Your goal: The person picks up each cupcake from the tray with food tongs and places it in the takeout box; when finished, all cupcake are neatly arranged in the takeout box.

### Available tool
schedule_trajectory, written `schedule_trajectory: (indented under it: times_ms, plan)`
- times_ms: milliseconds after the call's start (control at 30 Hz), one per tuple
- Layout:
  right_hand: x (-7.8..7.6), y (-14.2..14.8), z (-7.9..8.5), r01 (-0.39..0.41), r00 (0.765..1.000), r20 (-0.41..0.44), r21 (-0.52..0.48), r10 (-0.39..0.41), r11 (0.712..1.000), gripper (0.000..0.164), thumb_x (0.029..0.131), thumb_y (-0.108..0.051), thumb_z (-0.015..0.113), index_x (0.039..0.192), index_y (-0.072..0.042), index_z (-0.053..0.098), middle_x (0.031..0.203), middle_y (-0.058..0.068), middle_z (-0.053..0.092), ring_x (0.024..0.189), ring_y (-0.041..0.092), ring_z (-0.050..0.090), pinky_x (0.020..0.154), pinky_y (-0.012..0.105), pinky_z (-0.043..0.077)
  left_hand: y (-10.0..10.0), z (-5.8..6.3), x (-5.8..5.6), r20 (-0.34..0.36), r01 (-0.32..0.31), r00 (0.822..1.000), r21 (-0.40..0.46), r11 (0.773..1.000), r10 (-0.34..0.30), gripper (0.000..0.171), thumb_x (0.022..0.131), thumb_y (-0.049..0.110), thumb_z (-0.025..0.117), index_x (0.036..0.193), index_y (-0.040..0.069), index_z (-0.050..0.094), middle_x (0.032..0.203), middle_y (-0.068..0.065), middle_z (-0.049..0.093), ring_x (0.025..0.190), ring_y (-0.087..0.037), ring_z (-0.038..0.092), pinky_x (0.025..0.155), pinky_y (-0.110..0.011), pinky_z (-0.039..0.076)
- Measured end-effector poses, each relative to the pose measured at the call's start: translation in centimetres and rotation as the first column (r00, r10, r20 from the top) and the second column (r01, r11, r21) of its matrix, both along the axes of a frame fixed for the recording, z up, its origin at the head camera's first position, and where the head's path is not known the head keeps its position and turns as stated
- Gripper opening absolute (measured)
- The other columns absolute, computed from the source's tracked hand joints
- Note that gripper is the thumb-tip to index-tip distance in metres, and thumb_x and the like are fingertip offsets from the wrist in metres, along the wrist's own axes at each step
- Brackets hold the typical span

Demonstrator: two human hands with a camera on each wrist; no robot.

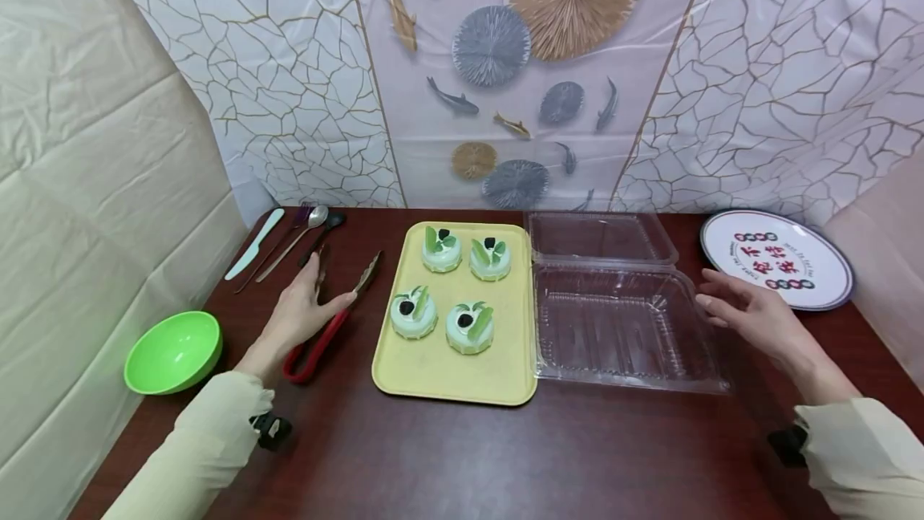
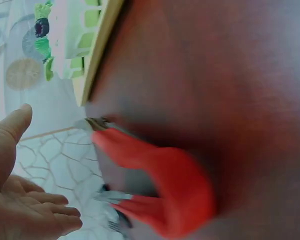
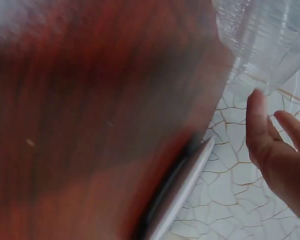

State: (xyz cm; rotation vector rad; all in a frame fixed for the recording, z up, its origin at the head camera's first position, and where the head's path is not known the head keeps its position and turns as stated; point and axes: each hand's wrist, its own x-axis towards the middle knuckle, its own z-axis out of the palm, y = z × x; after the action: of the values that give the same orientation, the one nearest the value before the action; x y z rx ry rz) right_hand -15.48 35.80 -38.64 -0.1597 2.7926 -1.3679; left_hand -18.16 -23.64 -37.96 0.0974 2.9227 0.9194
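Observation:
Above the red-handled tongs (image 1: 310,355) my left hand (image 1: 299,310) hovers, thumb spread from the fingers. The left wrist view shows this hand (image 2: 25,195) holding nothing, with the red tong handle (image 2: 185,185) large beside it. My right hand (image 1: 754,319) is at the right edge of a clear plastic clamshell box (image 1: 599,327), whose lid is folded back. Its fingers are loosely bent with nothing between them; in the right wrist view the hand (image 3: 280,155) shows near the clear plastic. Between the hands, a yellow tray (image 1: 447,379) carries several pale green cakes (image 1: 469,327) topped with leaves and a dark berry.
On the left stand a green bowl (image 1: 173,353) and a row of cutlery: a pale knife (image 1: 256,243), a purple fork (image 1: 299,217), a metal spoon (image 1: 316,217) and a black utensil (image 1: 332,221). A white plate (image 1: 780,255) with red lettering lies at the back right, before the patterned cloth wall.

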Motion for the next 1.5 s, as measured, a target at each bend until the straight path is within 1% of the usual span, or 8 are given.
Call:
schedule_trajectory:
  times_ms: [100, 300, 533, 733, 900, 1167, 1467, 1500]
  plan:
    - [0.1, 0.5, -0.5, -0.001, 0.997, 0.082, -0.131, 0.012, 0.991, 0.065, 0.099, -0.014, 0.056, 0.146, 0.018, 0.024, 0.097, -0.036, 0.056, 0.083, -0.013, 0.061, 0.07, 0.015, 0.053, -0.4, -0.8, 0.7, 0.047, -0.061, 0.997, 0.031, 0.998, 0.06, 0.104, 0.09, 0.039, 0.067, 0.154, -0.007, -0.002, 0.159, -0.032, 0.01, 0.147, -0.046, 0.015, 0.116, -0.058, 0.022]
    - [0.1, 0.5, -1.4, 0.015, 0.995, 0.101, -0.275, 0.013, 0.961, 0.055, 0.097, -0.007, 0.058, 0.149, -0.004, 0.039, 0.097, -0.032, 0.063, 0.085, -0.011, 0.062, 0.07, 0.015, 0.053, -0.5, -2.4, 1.3, 0.129, -0.144, 0.982, 0.035, 0.989, 0.139, 0.112, 0.084, 0.039, 0.073, 0.153, -0.009, -0.001, 0.158, -0.036, 0.012, 0.146, -0.046, 0.017, 0.117, -0.056, 0.022]
    - [0.3, 0.2, -1.6, 0.006, 0.996, 0.081, -0.404, 0.029, 0.915, 0.046, 0.095, 0.0, 0.057, 0.115, -0.041, 0.06, 0.095, -0.024, 0.067, 0.084, -0.01, 0.063, 0.068, 0.015, 0.053, -0.4, -3.3, 1.6, 0.061, -0.147, 0.988, 0.025, 0.989, 0.145, 0.105, 0.083, 0.028, 0.075, 0.151, -0.014, 0.007, 0.154, -0.038, 0.019, 0.143, -0.049, 0.021, 0.116, -0.057, 0.023]
    - [0.2, 0.2, -1.7, 0.019, 0.997, 0.077, -0.387, 0.012, 0.922, 0.045, 0.095, -0.001, 0.058, 0.125, -0.034, 0.06, 0.093, -0.024, 0.067, 0.083, -0.01, 0.062, 0.068, 0.014, 0.052, -0.8, -3.8, 1.9, 0.047, -0.163, 0.985, 0.002, 0.987, 0.163, 0.101, 0.082, 0.024, 0.077, 0.15, -0.015, 0.014, 0.149, -0.04, 0.027, 0.137, -0.054, 0.027, 0.114, -0.059, 0.025]
    - [0.2, 0.2, -1.9, 0.023, 0.998, 0.06, -0.353, -0.001, 0.935, 0.054, 0.095, -0.004, 0.06, 0.146, -0.006, 0.044, 0.092, -0.024, 0.067, 0.082, -0.009, 0.061, 0.068, 0.014, 0.052, -0.9, -4.2, 2.0, 0.025, -0.192, 0.981, -0.001, 0.981, 0.192, 0.093, 0.082, 0.023, 0.076, 0.148, -0.015, 0.023, 0.144, -0.039, 0.034, 0.133, -0.052, 0.032, 0.113, -0.059, 0.027]
    - [0.0, -0.4, -1.9, 0.034, 0.999, 0.049, -0.268, -0.021, 0.963, 0.064, 0.096, -0.005, 0.058, 0.142, 0.023, 0.023, 0.087, -0.026, 0.063, 0.079, -0.01, 0.059, 0.066, 0.013, 0.052, -1.2, -4.4, 2.1, -0.018, -0.256, 0.966, 0.037, 0.966, 0.257, 0.077, 0.083, 0.02, 0.072, 0.146, -0.007, 0.036, 0.137, -0.034, 0.046, 0.125, -0.048, 0.045, 0.105, -0.058, 0.038]
    - [0.2, -0.3, -2.0, 0.039, 0.999, 0.039, -0.31, -0.029, 0.95, 0.046, 0.095, -0.004, 0.059, 0.139, -0.016, 0.053, 0.086, -0.024, 0.064, 0.078, -0.01, 0.06, 0.067, 0.012, 0.051, -1.8, -3.3, 2.0, -0.257, -0.201, 0.94, 0.117, 0.973, 0.225, 0.068, 0.082, 0.015, 0.074, 0.142, 0.0, 0.047, 0.126, -0.027, 0.058, 0.104, -0.038, 0.057, 0.085, -0.045, 0.045]
    - [0.3, -0.3, -2.0, 0.039, 0.999, 0.035, -0.304, -0.03, 0.952, 0.048, 0.096, -0.005, 0.059, 0.142, -0.009, 0.05, 0.086, -0.024, 0.063, 0.078, -0.01, 0.06, 0.067, 0.012, 0.051, -1.8, -3.3, 1.9, -0.291, -0.19, 0.931, 0.131, 0.973, 0.221, 0.067, 0.081, 0.014, 0.075, 0.14, 0.0, 0.049, 0.124, -0.026, 0.06, 0.101, -0.037, 0.058, 0.083, -0.039, 0.045]
